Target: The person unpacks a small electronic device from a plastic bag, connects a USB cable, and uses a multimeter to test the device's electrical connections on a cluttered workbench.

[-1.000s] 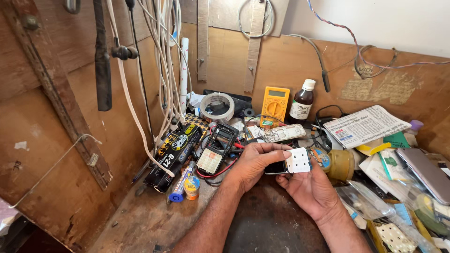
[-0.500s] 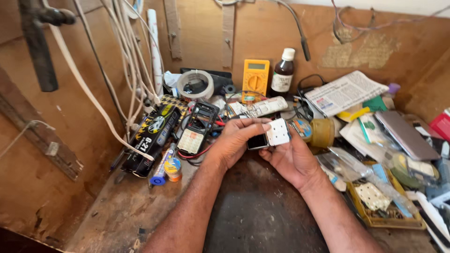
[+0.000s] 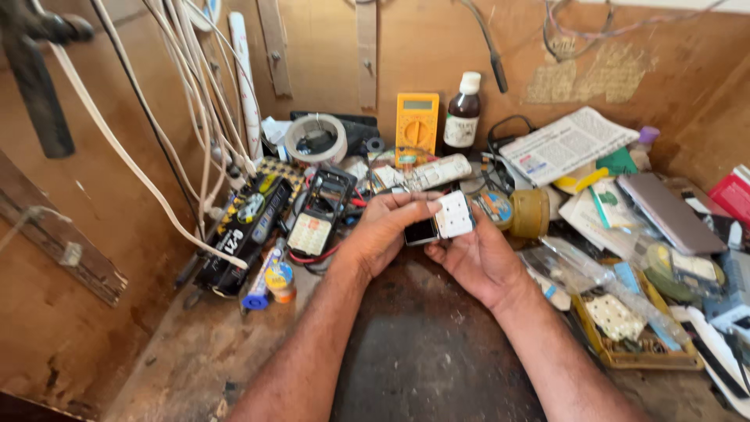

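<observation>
- The left hand (image 3: 380, 234) and the right hand (image 3: 478, 258) meet over the middle of the bench (image 3: 422, 344).
- Both hands hold a small white block (image 3: 454, 215) with little dots on its face.
- A dark part (image 3: 420, 231) sits just under the block, touching it.
- The left fingers (image 3: 406, 205) curl over the top and pinch the dark part and the block's left edge.
- The right fingers wrap around the block from behind and below, and the right thumb (image 3: 439, 252) lies under the dark part.
- Behind the hands stands a yellow meter (image 3: 416, 129) next to a brown bottle (image 3: 462, 117) with a white cap.
- A tape roll (image 3: 316, 139) lies to the left of the meter.
- White cables (image 3: 195, 101) hang down the wooden wall on the left.
- A black box (image 3: 244, 233) lies under the cables.
- A paper (image 3: 566, 144) and a grey flat case (image 3: 670, 212) lie in the pile on the right.
</observation>
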